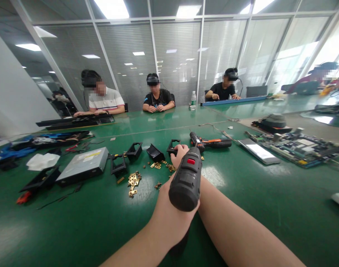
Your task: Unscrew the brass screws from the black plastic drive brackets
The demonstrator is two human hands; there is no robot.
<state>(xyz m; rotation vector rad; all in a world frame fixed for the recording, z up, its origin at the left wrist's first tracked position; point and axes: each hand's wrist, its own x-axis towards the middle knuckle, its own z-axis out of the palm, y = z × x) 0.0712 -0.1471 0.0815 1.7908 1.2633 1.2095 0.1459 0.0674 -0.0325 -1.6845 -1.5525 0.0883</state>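
My left hand (169, 207) is wrapped round the handle of a black power drill (185, 183), which points away over the green table (108, 230). Beyond the drill, my right hand (180, 154) has its fingers closed at the edge of a small black frame (173, 142); the drill hides part of this hand. Left of it stand more black frames, one tilted (155, 152). Brass plates (134, 180) and small screws (158, 185) lie on the table nearby.
A second drill (213, 143) lies just beyond my hands. On the left are a disc drive (84, 165) and white tissue (43, 161); on the right, a phone (258, 151) and circuit boards (305, 146). A bottle (193, 101) stands far back. Several people sit across the table.
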